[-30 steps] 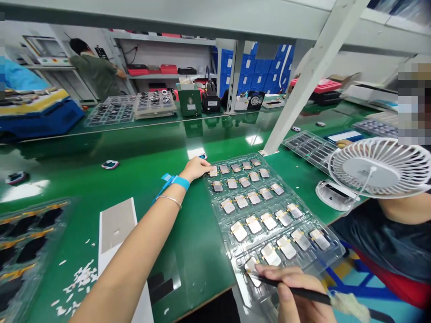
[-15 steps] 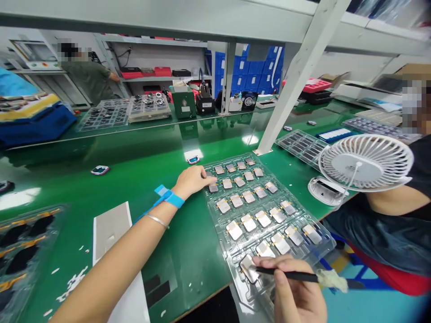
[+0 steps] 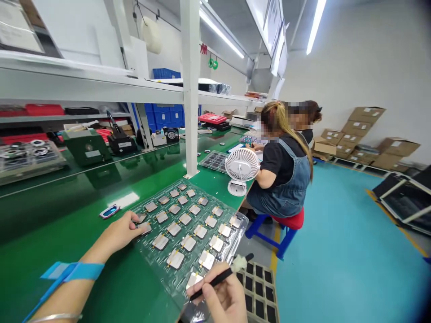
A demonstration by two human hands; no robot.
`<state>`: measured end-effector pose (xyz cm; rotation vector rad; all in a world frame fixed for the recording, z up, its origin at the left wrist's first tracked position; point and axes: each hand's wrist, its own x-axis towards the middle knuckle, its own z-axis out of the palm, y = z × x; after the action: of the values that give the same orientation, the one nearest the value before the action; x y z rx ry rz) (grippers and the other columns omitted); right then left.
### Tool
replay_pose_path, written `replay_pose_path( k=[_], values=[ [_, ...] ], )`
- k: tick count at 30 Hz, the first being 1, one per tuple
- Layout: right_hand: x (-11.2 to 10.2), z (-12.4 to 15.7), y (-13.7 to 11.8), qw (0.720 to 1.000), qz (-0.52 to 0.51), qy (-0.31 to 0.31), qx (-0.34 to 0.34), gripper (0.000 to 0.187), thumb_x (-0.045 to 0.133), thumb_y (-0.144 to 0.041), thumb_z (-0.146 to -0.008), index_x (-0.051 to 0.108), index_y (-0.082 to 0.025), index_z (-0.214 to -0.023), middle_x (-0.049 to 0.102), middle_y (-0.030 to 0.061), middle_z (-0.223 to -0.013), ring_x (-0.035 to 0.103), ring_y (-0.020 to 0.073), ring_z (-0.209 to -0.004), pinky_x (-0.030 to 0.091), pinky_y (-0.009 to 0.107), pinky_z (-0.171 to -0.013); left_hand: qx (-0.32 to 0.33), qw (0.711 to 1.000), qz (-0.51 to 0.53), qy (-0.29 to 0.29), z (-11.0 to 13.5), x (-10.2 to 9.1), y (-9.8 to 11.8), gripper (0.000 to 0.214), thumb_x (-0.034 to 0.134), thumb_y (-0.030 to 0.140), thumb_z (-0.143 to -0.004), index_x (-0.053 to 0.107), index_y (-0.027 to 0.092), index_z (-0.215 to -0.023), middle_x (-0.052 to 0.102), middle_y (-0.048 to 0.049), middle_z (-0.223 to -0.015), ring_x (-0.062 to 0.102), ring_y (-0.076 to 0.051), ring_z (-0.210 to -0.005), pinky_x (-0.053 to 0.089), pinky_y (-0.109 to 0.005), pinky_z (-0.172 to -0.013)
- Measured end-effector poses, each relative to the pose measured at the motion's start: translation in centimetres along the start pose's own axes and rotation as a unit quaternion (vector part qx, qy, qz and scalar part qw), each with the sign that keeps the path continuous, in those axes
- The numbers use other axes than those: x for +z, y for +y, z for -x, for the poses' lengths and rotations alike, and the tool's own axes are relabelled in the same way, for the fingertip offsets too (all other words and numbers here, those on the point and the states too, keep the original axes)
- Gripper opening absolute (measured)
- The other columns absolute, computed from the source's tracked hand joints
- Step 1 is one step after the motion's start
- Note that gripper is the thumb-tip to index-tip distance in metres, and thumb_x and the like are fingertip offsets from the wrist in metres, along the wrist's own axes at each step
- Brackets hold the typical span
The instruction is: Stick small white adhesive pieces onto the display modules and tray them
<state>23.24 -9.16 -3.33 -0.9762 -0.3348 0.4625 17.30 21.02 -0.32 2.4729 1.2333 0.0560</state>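
Observation:
A clear plastic tray [image 3: 237,231] with several small silver parts in its pockets lies on the green bench. My left hand [image 3: 121,231], with a blue wrist strap [image 3: 72,271] on the arm, rests at the tray's far-left corner, its fingertips pinched on one silver part [image 3: 141,226]. My right hand [image 3: 224,300] at the tray's near edge is closed on a thin black tool [image 3: 218,278] with a white tuft at its rear end. The tool's tip touches the nearest silver part [image 3: 193,280].
A white desk fan [image 3: 241,165] stands beyond the tray, next to a white post [image 3: 190,89]. A seated person [image 3: 284,161] works to the right on a red stool. A small blue-rimmed part [image 3: 109,211] lies on the bench. Another dark tray [image 3: 259,291] sits below the bench edge.
The view has swung up and to the right, showing the aisle and the seated person. Both hands stay at the tray, the left at its far corner, the right with the tool.

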Motion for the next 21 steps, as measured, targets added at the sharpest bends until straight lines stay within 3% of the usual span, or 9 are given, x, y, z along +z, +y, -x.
replay_pose_path(
  k=[4,10,16,21],
  values=[
    [-0.2,0.5,-0.8,1.000,0.013,-0.020,0.016,0.035,0.078,-0.051,-0.079,0.063,-0.019,-0.080,0.071,0.0046,-0.069,0.074,0.0204,-0.066,0.060,0.027,-0.058,-0.006,0.999,-0.029,-0.033,-0.3,-0.3,0.5,0.031,0.069,0.043,-0.081,0.062,0.016,-0.093,0.070,-0.0025,-0.083,0.068,-0.024,-0.077,0.049,-0.029,-0.062],
    [-0.3,0.7,-1.5,0.998,0.044,-0.037,0.006,0.032,0.076,-0.049,-0.081,0.064,-0.019,-0.083,0.072,0.0055,-0.072,0.073,0.0198,-0.067,0.061,0.029,-0.060,0.015,0.997,-0.051,-0.064,-0.2,-0.5,2.1,0.032,0.063,0.034,-0.096,0.061,0.016,-0.121,0.064,-0.0089,-0.121,0.066,-0.024,-0.102,0.057,-0.044,-0.086],
    [-0.1,0.5,-2.5,0.994,0.098,-0.050,0.017,0.025,0.077,-0.042,-0.082,0.067,-0.020,-0.083,0.072,0.0046,-0.077,0.074,0.0197,-0.073,0.063,0.028,-0.064,0.013,0.999,-0.018,-0.039,1.4,-0.2,2.7,0.033,0.062,0.034,-0.096,0.060,0.018,-0.125,0.062,-0.0099,-0.127,0.065,-0.025,-0.106,0.056,-0.045,-0.089],
    [0.6,0.1,-2.3,0.989,0.086,-0.118,0.031,0.012,0.071,-0.033,-0.088,0.067,-0.022,-0.087,0.072,0.0024,-0.078,0.075,0.0191,-0.075,0.063,0.025,-0.062,0.021,0.999,0.013,-0.035,1.9,-0.1,2.3,0.031,0.062,0.034,-0.096,0.061,0.018,-0.124,0.062,-0.0095,-0.127,0.064,-0.025,-0.106,0.056,-0.045,-0.089]
  ],
)
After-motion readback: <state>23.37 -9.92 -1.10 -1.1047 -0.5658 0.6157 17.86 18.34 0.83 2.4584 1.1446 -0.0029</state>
